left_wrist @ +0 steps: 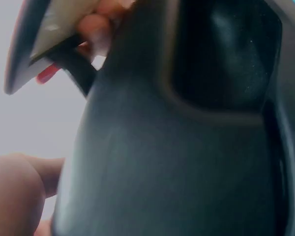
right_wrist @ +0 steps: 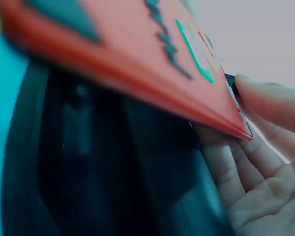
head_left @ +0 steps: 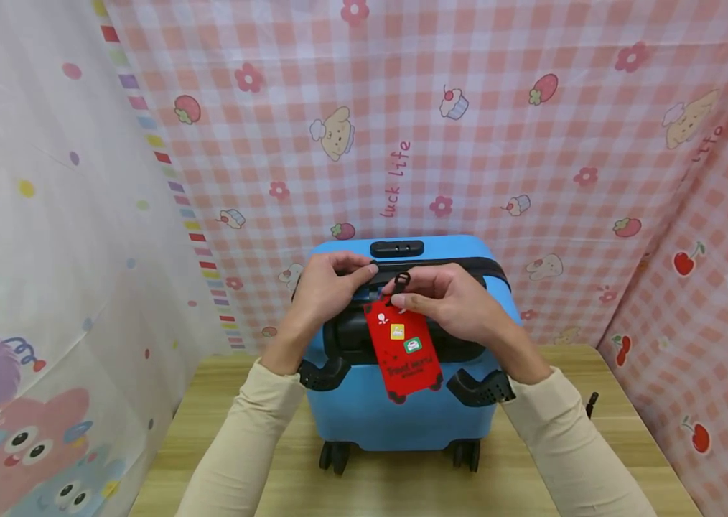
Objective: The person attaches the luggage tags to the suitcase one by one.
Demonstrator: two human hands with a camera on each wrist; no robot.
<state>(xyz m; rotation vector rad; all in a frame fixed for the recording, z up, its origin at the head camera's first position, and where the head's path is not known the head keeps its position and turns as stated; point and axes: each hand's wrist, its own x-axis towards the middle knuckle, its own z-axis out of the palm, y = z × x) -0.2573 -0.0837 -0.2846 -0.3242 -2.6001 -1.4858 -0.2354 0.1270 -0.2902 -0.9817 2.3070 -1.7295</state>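
Pink checked cloth [head_left: 416, 93] hangs behind a blue suitcase [head_left: 403, 427] on a tabletop [head_left: 228, 424]; across its front, a red tag [head_left: 408, 353] slants lengthwise down from the right hand [head_left: 457, 301], fingers [head_left: 417, 303] clamped on its black strap [head_left: 400, 284]. Left hand [head_left: 328, 283] sits just beside, grip unclear.

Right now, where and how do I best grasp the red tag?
Likely pinch the red tag by its lower end, coming from the front: it's thin and flat, no hand covers that end, and the right hand pinches the top by the black strap.
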